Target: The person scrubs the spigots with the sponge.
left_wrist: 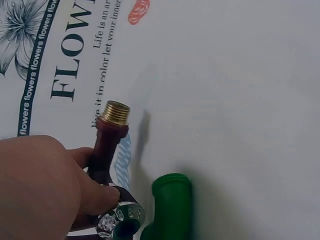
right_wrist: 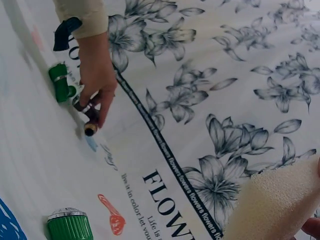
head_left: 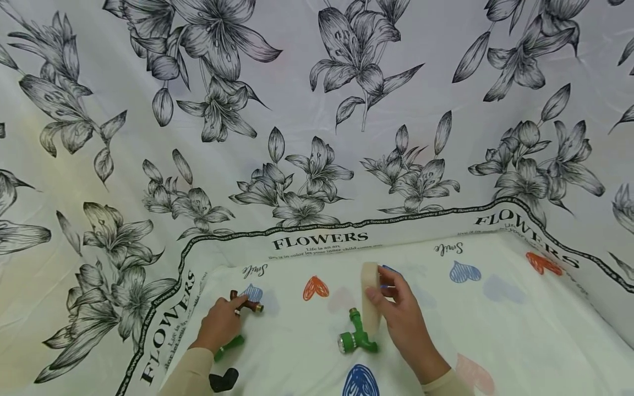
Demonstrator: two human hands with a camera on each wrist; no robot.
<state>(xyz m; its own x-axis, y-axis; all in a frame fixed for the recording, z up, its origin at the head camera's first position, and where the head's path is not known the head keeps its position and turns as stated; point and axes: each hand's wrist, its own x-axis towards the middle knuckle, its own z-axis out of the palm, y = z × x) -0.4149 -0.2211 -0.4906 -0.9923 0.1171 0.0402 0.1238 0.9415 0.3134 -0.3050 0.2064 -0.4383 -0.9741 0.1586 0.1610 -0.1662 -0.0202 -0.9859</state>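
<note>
My left hand point(head_left: 221, 323) pinches a dark maroon tap point(head_left: 253, 306) with a brass threaded end, low over the cloth at the left. In the left wrist view the tap's thread point(left_wrist: 116, 113) points up, and thumb and finger grip its body near a shiny collar point(left_wrist: 107, 225). My right hand point(head_left: 402, 316) holds a cream sponge point(head_left: 370, 297) upright, thumb on its near side. Just left of the sponge lies a green tap point(head_left: 358, 338) with a brass end and a silvery ring.
A second green tap point(head_left: 230, 346), partly hidden by the left hand, lies beside it. A black piece point(head_left: 224, 379) rests near the left sleeve. The white cloth point(head_left: 421, 352) has printed hearts, and flower-printed fabric point(head_left: 307, 110) rises behind and along the sides.
</note>
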